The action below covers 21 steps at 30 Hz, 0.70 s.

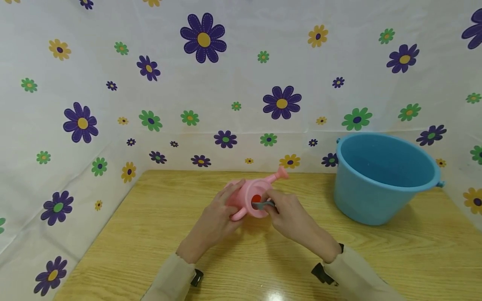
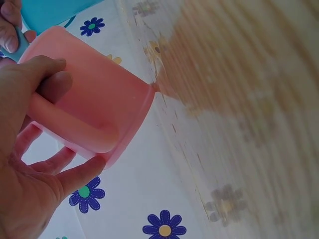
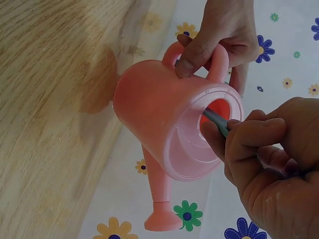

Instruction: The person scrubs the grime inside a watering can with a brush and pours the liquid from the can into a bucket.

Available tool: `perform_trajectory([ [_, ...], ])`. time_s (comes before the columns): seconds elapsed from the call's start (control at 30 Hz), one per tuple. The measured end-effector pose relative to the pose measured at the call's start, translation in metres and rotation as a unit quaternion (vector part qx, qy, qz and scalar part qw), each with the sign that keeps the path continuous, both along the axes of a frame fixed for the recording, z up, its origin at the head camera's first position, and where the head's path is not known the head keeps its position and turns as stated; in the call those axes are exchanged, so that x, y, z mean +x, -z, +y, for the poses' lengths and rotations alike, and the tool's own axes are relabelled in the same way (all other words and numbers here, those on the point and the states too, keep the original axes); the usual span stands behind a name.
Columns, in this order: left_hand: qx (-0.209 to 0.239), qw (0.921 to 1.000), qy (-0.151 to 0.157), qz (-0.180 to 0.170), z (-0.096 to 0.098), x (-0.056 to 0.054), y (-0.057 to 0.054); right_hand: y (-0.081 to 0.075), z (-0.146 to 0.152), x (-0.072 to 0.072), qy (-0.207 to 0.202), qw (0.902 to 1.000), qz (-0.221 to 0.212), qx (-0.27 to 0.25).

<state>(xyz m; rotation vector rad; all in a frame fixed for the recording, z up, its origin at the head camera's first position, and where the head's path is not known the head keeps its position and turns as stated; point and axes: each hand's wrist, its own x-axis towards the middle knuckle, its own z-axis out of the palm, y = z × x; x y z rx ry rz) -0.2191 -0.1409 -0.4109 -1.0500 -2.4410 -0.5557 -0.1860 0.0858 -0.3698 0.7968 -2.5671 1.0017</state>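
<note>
A pink watering can (image 1: 244, 193) lies tilted just above or on the table, its round opening toward me and its spout off to the right. My left hand (image 1: 216, 215) grips its handle (image 3: 219, 62), the thumb pressing near the can's body. Between the fingers and thumb of my right hand (image 1: 295, 215) is a slim blue-grey tool (image 3: 217, 122), which reaches into the opening. The tool's far end is hidden inside, so its kind cannot be told. Something red-orange (image 1: 256, 199) shows within the can, beside the tool.
A large blue bucket (image 1: 370, 205) stands upright at the right of the wooden table (image 1: 150, 234). Behind and to the left hangs a white sheet (image 1: 241, 75) with printed flowers. Dark straps (image 1: 323, 274) are at the wrists.
</note>
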Motion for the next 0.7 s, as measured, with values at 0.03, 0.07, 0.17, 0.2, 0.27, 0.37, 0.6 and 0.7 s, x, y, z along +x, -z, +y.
perform_trajectory([
  [0.03,0.000,1.0000,0.000,-0.001,0.000,0.000,0.000,0.000,0.000,0.000,0.001,1.0000,-0.001,-0.001],
  [0.07,-0.001,1.0000,-0.001,-0.002,0.000,0.000,0.000,-0.001,0.000,0.000,0.002,1.0000,-0.002,-0.002],
  [0.17,-0.003,1.0000,-0.002,-0.001,-0.001,-0.001,0.000,-0.001,-0.001,0.001,0.008,0.9999,-0.008,-0.002],
  [0.2,-0.004,1.0000,-0.003,0.000,-0.001,-0.001,0.001,-0.002,-0.001,0.002,0.011,0.9999,-0.012,-0.002],
  [0.27,-0.006,1.0000,-0.004,0.002,0.000,-0.002,0.001,-0.002,0.000,0.004,0.014,0.9998,-0.016,-0.004],
  [0.37,-0.006,1.0000,-0.005,0.002,0.000,-0.001,0.001,-0.003,0.001,0.006,0.013,0.9997,-0.018,-0.008],
  [0.6,0.002,1.0000,-0.007,-0.006,-0.001,-0.001,0.000,-0.009,0.005,0.011,0.016,0.9989,-0.041,-0.018],
  [0.7,0.003,0.9999,-0.011,-0.010,-0.001,-0.001,0.000,-0.012,0.007,0.013,0.018,0.9980,-0.058,-0.021],
])
